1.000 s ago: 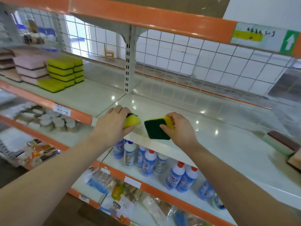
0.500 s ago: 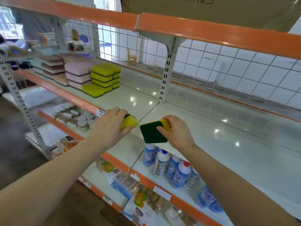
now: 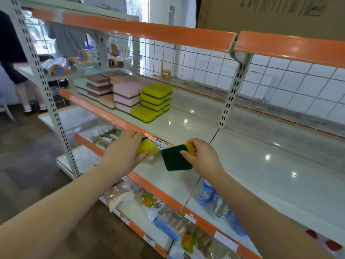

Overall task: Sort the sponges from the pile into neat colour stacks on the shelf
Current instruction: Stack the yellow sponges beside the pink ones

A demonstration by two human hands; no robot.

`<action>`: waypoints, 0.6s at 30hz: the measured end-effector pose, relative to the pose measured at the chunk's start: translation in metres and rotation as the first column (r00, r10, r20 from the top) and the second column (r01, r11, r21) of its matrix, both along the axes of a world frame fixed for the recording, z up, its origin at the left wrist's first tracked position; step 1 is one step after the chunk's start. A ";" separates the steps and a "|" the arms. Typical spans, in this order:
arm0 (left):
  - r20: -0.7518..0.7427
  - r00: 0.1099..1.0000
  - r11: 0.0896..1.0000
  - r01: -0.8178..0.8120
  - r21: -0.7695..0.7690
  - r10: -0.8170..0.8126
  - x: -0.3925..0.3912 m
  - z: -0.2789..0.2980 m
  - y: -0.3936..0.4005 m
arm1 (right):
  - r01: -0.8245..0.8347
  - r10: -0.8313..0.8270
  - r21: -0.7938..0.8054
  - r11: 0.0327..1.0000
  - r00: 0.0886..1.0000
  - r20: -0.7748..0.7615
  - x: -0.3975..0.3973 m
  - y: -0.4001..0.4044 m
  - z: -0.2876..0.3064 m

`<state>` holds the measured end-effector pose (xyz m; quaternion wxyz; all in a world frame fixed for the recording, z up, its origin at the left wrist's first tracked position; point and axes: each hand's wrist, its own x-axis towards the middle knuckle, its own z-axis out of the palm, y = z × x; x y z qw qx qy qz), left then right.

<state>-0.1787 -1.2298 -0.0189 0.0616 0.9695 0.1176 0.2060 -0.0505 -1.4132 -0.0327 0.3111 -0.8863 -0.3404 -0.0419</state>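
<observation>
Head view now takes in the sorted stacks at the left end of the shelf [image 3: 186, 126]; a second ago they sat far off at the frame's left edge, so the person has turned and carried both sponges leftward along the front edge, past the upright post [image 3: 231, 90]. Grip unchanged over that second, sponges the same small gap apart. Judgement: this is the carry leg, pickup done, placing not yet begun. Left hand [image 3: 123, 154] is curled over a yellow sponge [image 3: 147, 149], fingers wrapped over its top and far side, thumb under the near edge; most of it is hidden by the palm, and a dark scrub layer peeks out at the top. Right hand [image 3: 203, 157] pinches a second sponge [image 3: 176, 157] at its right end, thumb on the dark green scrub face, which is turned toward the camera, fingers behind on the yellow foam; the free end sticks out left toward the other sponge, near but not touching. Both are held in the air just off the front edge of the shelf, by the price tag [image 3: 161, 143]. Yellow stacks [image 3: 156, 99] stand further left and back, with a lone yellow sponge [image 3: 143, 114] in front nearer the edge; pink stacks [image 3: 127, 98] and brown stacks [image 3: 98, 86] lie beyond. Likely drop is on that low front sponge. The pile is not in view.
</observation>
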 end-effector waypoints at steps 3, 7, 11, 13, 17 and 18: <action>-0.004 1.000 1.000 -0.018 -0.008 0.018 -0.003 -0.004 0.021 | -0.013 0.012 -0.012 1.000 1.000 -0.004 -0.001 0.021 -0.002; -0.006 0.999 0.999 -0.040 -0.026 0.040 -0.001 -0.008 0.042 | -0.052 0.052 -0.031 0.998 0.999 0.008 0.004 0.044 -0.005; 0.003 0.998 0.998 -0.063 -0.012 0.063 0.006 -0.010 0.060 | -0.064 0.065 -0.047 0.997 0.998 0.013 0.017 0.066 -0.004; -0.001 0.998 0.998 -0.059 -0.017 0.059 0.015 -0.009 0.071 | -0.068 0.068 -0.044 0.997 0.998 0.014 0.026 0.076 -0.002; -0.006 0.997 0.997 -0.079 -0.012 0.079 0.036 -0.005 0.092 | -0.066 0.067 -0.008 0.998 0.997 0.045 0.049 0.098 0.003; -0.005 0.996 0.996 -0.088 -0.016 0.088 0.041 -0.003 0.097 | -0.064 0.064 0.000 0.998 0.996 0.059 0.056 0.103 0.004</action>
